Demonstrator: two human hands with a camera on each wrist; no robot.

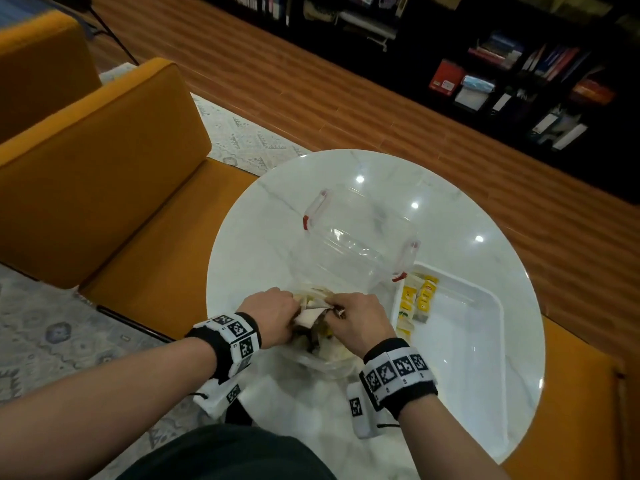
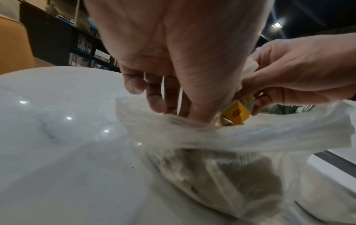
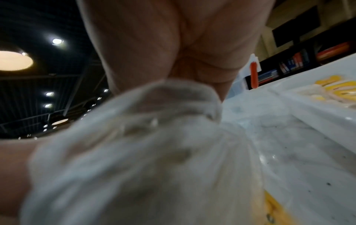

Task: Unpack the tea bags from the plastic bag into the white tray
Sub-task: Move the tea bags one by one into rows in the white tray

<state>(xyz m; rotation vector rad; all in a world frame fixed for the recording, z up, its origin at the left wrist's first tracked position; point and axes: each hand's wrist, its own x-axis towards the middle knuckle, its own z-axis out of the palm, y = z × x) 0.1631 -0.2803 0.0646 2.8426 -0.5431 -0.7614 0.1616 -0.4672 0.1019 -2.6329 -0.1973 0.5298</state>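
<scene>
Left hand: fingers curled, pinching the plastic bag rim. Right hand: fingers curled around tea bags at the bag mouth, touching the left. Both palm-down. Bag translucent, crumpled, on the table's near side. White tray right, holding yellow packets.

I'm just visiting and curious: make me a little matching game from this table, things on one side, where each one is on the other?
Things:
1. plastic bag
2. white tray
3. clear box
4. tea bags

Places:
A. far corner of the tray
B. gripped by both hands
C. right side of the table
D. middle of the table, beyond the hands

Pairs: 1-B, 2-C, 3-D, 4-A
</scene>
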